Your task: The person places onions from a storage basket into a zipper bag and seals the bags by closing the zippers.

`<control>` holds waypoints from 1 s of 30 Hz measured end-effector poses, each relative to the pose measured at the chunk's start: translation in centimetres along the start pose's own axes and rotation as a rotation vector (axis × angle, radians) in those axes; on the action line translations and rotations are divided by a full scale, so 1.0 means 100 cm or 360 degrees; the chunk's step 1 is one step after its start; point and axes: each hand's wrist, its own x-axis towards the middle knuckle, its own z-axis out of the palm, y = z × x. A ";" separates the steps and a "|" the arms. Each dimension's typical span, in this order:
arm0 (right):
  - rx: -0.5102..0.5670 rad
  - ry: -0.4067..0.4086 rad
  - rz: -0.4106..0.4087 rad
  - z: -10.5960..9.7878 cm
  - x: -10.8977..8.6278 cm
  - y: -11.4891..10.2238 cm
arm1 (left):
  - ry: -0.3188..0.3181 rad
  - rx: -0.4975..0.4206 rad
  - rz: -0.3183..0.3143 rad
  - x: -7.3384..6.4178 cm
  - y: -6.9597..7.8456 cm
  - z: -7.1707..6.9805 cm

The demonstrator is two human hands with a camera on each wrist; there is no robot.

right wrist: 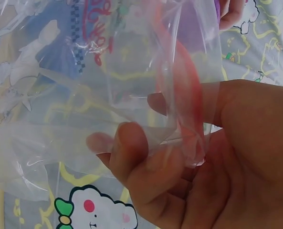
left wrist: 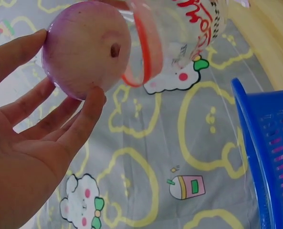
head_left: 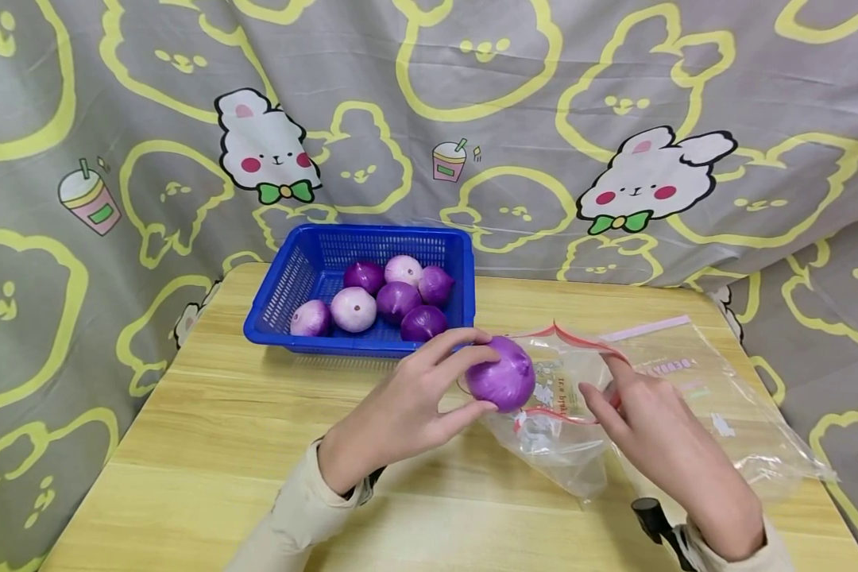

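Note:
My left hand (head_left: 403, 409) grips a purple onion (head_left: 502, 377) between thumb and fingers. In the left wrist view the onion (left wrist: 86, 50) shows a pale end with a small dark spot. It is held at the mouth of a clear zip bag (head_left: 565, 457), whose edges carry a red strip (head_left: 589, 343). My right hand (head_left: 661, 425) holds the far side of that mouth, with the fingers curled at the strip and the mouth spread apart. In the right wrist view, the bag's film (right wrist: 122, 90) lies over some fingertips.
A blue basket (head_left: 257, 322) with several purple and pale onions (head_left: 353, 309) stands at the back left of the wooden table (head_left: 207, 453). A second clear bag (head_left: 722, 373) with a pink strip lies flat at the right. A patterned curtain (head_left: 515, 183) hangs behind.

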 end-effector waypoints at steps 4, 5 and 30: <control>0.0018 0.0026 -0.0031 0.001 -0.001 -0.003 | -0.0034 0.0023 -0.0010 0.000 0.001 0.003; 0.0020 0.0035 -0.0042 0.000 -0.002 -0.003 | -0.0036 0.0031 -0.0017 0.000 0.001 0.003; 0.0006 0.0032 -0.0362 0.004 -0.010 -0.011 | -0.0083 0.0414 -0.0045 0.000 -0.003 0.022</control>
